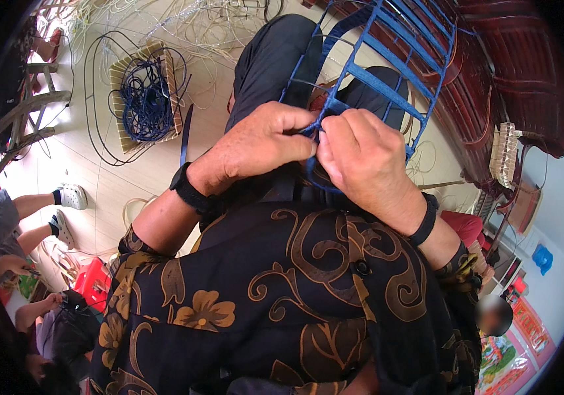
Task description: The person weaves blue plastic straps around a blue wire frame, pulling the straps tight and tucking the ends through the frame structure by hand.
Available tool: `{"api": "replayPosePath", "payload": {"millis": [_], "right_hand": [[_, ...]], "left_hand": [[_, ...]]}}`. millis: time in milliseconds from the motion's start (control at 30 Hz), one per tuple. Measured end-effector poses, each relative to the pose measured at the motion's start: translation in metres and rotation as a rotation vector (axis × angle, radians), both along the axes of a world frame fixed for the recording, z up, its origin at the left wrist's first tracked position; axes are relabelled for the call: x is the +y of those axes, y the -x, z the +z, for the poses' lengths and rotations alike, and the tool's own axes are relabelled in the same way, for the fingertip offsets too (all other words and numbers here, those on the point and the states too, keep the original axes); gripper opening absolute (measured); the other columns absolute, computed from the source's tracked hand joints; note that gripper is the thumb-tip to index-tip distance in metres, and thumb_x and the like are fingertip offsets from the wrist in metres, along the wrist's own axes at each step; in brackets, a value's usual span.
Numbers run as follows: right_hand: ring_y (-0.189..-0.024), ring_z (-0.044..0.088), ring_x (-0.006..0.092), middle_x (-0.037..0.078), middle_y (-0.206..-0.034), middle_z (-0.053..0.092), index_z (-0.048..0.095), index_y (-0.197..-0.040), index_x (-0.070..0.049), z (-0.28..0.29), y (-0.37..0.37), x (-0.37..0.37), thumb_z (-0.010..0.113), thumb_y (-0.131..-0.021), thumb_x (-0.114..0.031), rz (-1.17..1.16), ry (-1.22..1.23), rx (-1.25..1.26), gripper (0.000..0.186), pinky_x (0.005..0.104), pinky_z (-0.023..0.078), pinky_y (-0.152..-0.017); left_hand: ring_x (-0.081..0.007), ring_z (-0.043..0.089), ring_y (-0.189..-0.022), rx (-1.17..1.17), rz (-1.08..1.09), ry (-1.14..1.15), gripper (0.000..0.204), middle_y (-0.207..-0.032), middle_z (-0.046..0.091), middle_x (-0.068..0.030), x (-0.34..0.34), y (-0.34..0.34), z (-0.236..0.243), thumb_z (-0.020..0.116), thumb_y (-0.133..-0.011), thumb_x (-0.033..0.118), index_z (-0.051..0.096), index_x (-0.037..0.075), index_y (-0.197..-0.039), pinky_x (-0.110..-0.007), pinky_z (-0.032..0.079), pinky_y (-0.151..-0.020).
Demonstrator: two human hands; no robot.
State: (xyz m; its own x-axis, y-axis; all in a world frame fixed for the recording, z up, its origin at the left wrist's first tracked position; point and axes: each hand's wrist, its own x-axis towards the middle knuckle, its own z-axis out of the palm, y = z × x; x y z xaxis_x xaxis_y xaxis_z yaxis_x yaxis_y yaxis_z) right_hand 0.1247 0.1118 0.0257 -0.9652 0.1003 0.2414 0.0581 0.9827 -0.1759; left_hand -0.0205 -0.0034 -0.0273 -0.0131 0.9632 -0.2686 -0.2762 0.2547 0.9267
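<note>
A blue slatted frame [397, 52], its bars wrapped in blue strip, rests across my knees and reaches away to the far right. At its near left corner, my left hand [255, 145] is closed, thumb and fingers pinching the wrapped rim. My right hand [364, 155] is right beside it, fingers curled tightly at the same spot around a blue strand. The fingertips of both hands nearly touch, so most of the strand between them is hidden. A loop of blue strand [315, 181] hangs just below the hands.
A basket [122, 125] of tangled dark blue cord stands on the tiled floor at left. Pale loose strands [183, 26] lie beyond it. A dark red wooden bench [512, 72] is at far right. Other people sit at the lower left, near a red plastic stool [93, 284].
</note>
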Motion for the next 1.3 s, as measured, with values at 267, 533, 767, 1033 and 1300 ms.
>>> {"api": "replayPosePath", "payload": {"millis": [267,533,767,1033,1300], "right_hand": [[-0.068,0.055,0.021,0.006,-0.073,0.045,0.049,-0.076,-0.007,0.0,-0.002,0.001,0.067,-0.069,-0.004,0.0,0.06,0.027,0.019,0.0311,0.05,-0.053],[-0.07,0.056,0.0218,0.006,-0.074,0.046,0.051,-0.079,-0.005,0.003,-0.004,0.0,0.066,-0.07,-0.004,-0.03,0.124,0.041,0.016,0.0314,0.05,-0.054],[-0.072,0.059,0.0264,0.01,-0.079,0.055,0.059,-0.093,0.0,0.011,-0.009,-0.003,0.069,-0.071,0.002,-0.069,0.23,-0.012,0.024,0.035,0.051,-0.06],[-0.076,0.059,0.0267,0.008,-0.077,0.053,0.055,-0.081,-0.004,0.009,-0.01,0.0,0.066,-0.071,-0.002,-0.087,0.325,0.025,0.015,0.0353,0.052,-0.062],[-0.073,0.058,0.026,0.008,-0.076,0.053,0.055,-0.08,-0.004,0.009,-0.01,-0.001,0.069,-0.07,-0.002,-0.115,0.322,0.033,0.018,0.0354,0.05,-0.06]], "left_hand": [[-0.0061,0.05,-0.065,0.231,0.129,-0.008,0.01,-0.067,0.056,-0.0052,-0.002,-0.007,0.005,0.06,-0.084,0.006,0.062,-0.002,-0.089,-0.027,0.042,-0.058],[-0.0086,0.052,-0.064,0.269,0.22,-0.027,0.009,-0.067,0.057,-0.0081,-0.005,-0.017,0.012,0.06,-0.087,0.006,0.062,-0.002,-0.089,-0.028,0.043,-0.058],[-0.0087,0.051,-0.065,0.243,0.212,0.0,0.008,-0.067,0.056,-0.008,-0.005,-0.018,0.015,0.059,-0.086,0.005,0.059,-0.003,-0.085,-0.029,0.043,-0.059],[-0.0026,0.048,-0.067,0.177,0.117,0.064,0.008,-0.068,0.055,0.0048,-0.007,-0.01,0.018,0.058,-0.087,0.007,0.062,0.002,-0.082,-0.021,0.037,-0.059],[-0.002,0.047,-0.067,-0.045,0.125,0.109,0.008,-0.072,0.055,0.0051,-0.004,-0.01,0.014,0.059,-0.087,0.008,0.063,0.003,-0.083,-0.02,0.035,-0.059]]}}
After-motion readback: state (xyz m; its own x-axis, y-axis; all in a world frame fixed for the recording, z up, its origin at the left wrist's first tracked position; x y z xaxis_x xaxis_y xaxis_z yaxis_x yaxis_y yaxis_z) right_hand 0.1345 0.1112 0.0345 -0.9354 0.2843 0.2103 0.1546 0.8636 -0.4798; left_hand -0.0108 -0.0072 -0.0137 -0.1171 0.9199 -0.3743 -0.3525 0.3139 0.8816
